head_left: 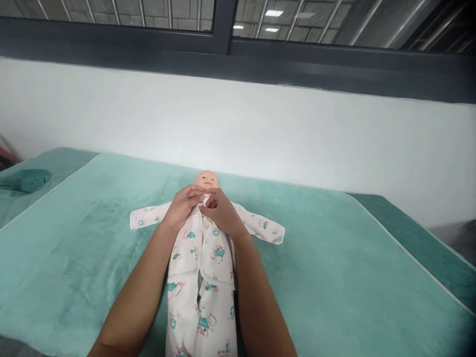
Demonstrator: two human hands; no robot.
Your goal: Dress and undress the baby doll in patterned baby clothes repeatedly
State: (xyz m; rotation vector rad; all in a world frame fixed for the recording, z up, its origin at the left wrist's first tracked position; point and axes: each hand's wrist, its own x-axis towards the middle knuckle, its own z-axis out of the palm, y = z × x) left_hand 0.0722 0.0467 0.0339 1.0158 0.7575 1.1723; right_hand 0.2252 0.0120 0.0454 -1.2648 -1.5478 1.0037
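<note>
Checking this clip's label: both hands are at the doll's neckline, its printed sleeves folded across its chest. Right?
No: in the head view the sleeves are spread to either side on the green cover. The left hand and right hand are at the doll's neckline, as stated.

The doll's [206, 179] chin and neck are hidden behind the left hand [182, 206] and right hand [222, 210], which also cover the suit's [219, 267] shoulders and much of its collar. What the fingertips grip there is too small and covered to make out. Whether arms fill the sleeves [263, 226] cannot be told. The suit's lower end and both forearms [136, 290] run off the bottom edge. Small lettering near the bottom is unreadable. The blanket [334, 258] and window [223, 25] are cut off by the edges, as is a blurred reddish thing [6, 154] at far left.
</note>
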